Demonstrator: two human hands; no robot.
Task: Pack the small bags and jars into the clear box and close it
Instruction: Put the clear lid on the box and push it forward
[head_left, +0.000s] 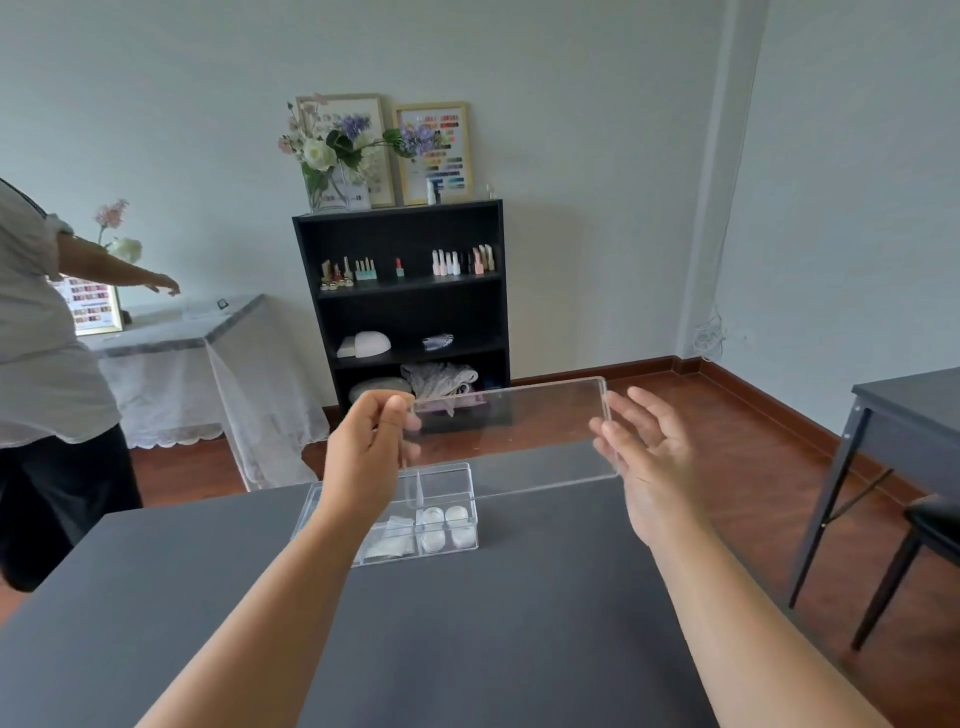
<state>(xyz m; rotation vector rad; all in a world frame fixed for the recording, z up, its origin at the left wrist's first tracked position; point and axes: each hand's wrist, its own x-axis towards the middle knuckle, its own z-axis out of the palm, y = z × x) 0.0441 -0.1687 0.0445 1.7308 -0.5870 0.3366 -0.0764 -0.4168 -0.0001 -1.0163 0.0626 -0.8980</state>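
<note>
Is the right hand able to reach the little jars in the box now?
Probably not yet. The right hand steadies one end of the clear lid, which the left hand pinches, above the table. The jars lie uncovered in the open box, so the way looks free.

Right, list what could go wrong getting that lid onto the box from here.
1. The right hand only touches the lid with straight fingers while the left hand pinches the other end; the lid may slip and drop.
2. The lid is held above and to the right of the clear box, so it may land crooked.
3. If the jars or small bags stand above the rim, the lid may not seat; I cannot tell.
</note>
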